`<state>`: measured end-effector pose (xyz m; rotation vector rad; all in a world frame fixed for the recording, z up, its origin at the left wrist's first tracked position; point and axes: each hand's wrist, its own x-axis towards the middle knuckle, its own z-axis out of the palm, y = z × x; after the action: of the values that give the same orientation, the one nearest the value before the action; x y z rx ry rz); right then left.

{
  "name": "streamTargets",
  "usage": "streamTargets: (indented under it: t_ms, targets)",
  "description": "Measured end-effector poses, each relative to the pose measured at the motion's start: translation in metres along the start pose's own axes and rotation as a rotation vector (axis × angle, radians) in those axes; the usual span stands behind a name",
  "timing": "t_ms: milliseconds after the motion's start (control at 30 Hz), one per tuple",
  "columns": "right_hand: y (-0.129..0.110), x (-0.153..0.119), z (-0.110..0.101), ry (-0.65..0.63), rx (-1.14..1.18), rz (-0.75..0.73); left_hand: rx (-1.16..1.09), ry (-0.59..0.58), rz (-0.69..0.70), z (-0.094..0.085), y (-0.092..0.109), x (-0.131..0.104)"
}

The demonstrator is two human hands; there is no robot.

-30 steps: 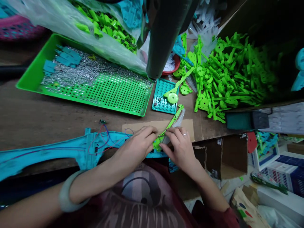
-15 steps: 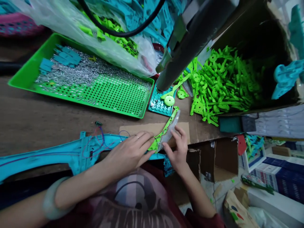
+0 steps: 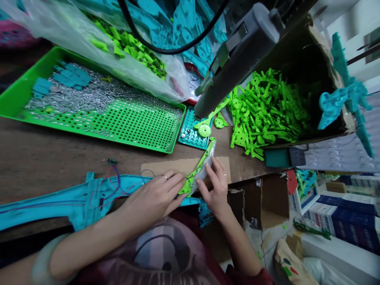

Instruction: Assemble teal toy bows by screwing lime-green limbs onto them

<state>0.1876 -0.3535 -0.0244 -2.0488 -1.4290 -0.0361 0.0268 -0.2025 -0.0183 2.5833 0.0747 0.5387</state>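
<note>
A brown wooden worktop (image 3: 44, 154) carries everything. Along its far left side sits a large green perforated tray (image 3: 130, 122) strewn with small silver metal pieces, with a clear plastic bag (image 3: 124, 51) of green parts slumped over its far edge. At the far right corner an open cardboard box (image 3: 323, 43) spills a heap of green plastic parts (image 3: 267, 111). A long turquoise plastic shell (image 3: 68, 200) threaded with red and blue wires lies along the near edge. A dark grey tool barrel (image 3: 234, 55) hangs in over the middle, above a small teal tray (image 3: 191, 132) beside the green tray's right end. A flat piece of cardboard (image 3: 166, 166) lies at the near edge. On it rests a slim green plastic arm (image 3: 197, 168) with a clear strip against it. The left hand (image 3: 154, 194) presses its near end with fingers together, pinched on it. The right hand (image 3: 216, 186) has its fingertips closed on the clear strip beside the arm.
</note>
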Motion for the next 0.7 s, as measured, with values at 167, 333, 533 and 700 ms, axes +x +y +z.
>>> streamTargets:
  t_ms: [167,333,533,700]
  targets:
    - [0.002,0.016,-0.006,-0.15,-0.101,-0.01,0.056,-0.05,0.052,-0.003,0.0,0.0]
    - [0.007,0.042,-0.008,-0.249,-0.224,-0.031,0.073,-0.097,0.057,0.0,-0.002,-0.001]
    - [0.023,0.051,0.0,-0.235,-0.294,-0.002,0.007,-0.023,0.078,0.0,-0.01,-0.001]
    - [0.028,0.073,-0.01,-0.287,-0.284,0.074,0.064,-0.019,0.199,-0.001,-0.029,0.005]
